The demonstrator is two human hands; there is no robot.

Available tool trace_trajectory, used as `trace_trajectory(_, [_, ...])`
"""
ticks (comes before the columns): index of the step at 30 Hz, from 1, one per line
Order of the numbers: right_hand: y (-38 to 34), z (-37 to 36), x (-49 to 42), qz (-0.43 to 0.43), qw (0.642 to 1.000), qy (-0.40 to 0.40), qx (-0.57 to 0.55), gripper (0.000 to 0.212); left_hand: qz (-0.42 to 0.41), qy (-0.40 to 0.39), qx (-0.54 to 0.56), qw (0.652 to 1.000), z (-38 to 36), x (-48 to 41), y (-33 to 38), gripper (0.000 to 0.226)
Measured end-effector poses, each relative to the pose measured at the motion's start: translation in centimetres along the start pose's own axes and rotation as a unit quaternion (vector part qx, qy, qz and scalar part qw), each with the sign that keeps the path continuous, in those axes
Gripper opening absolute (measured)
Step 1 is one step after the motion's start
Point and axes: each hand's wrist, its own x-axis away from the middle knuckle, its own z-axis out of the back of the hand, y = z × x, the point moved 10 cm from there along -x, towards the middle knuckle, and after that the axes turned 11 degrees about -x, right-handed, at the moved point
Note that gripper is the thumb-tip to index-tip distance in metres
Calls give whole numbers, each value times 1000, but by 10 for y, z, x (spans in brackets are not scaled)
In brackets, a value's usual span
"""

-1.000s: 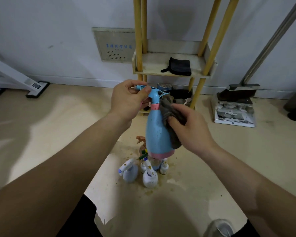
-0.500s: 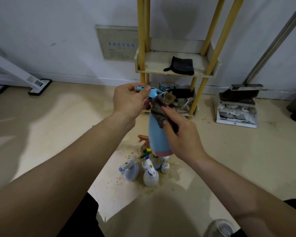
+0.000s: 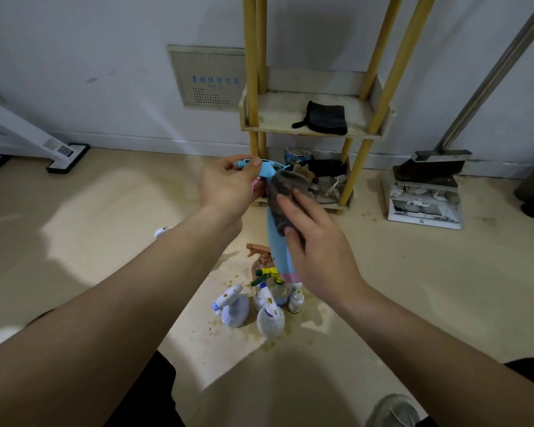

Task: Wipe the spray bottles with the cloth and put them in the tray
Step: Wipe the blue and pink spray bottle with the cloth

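Note:
My left hand (image 3: 228, 186) grips the trigger head of a light blue spray bottle (image 3: 278, 251) with a pink band, held upright in the air. My right hand (image 3: 316, 241) presses a grey cloth (image 3: 282, 195) against the bottle's neck and upper body, fingers mostly straight over the cloth. Below on the floor stand several small spray bottles: a white one with a blue tip (image 3: 233, 306), a white spotted one (image 3: 270, 318) and a brown-headed clear one (image 3: 261, 260). The tray is the wooden shelf (image 3: 278, 120) of the yellow-posted rack.
A black folded cloth (image 3: 324, 118) lies on the rack's upper shelf; clutter fills the lower shelf (image 3: 321, 180). A dustpan and brush set (image 3: 426, 192) stands right, a white stand base (image 3: 65, 155) left. The floor is stained with brown spots.
The cloth under my right hand has slid up from the bottle's body to its neck and shoulder. The bottle has turned so its blue side is mostly covered.

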Motion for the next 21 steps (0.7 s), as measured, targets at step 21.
trace_trajectory(21, [32, 3, -15, -173, 951, -50, -253, 46, 6, -46, -7, 999, -15, 10, -4, 21])
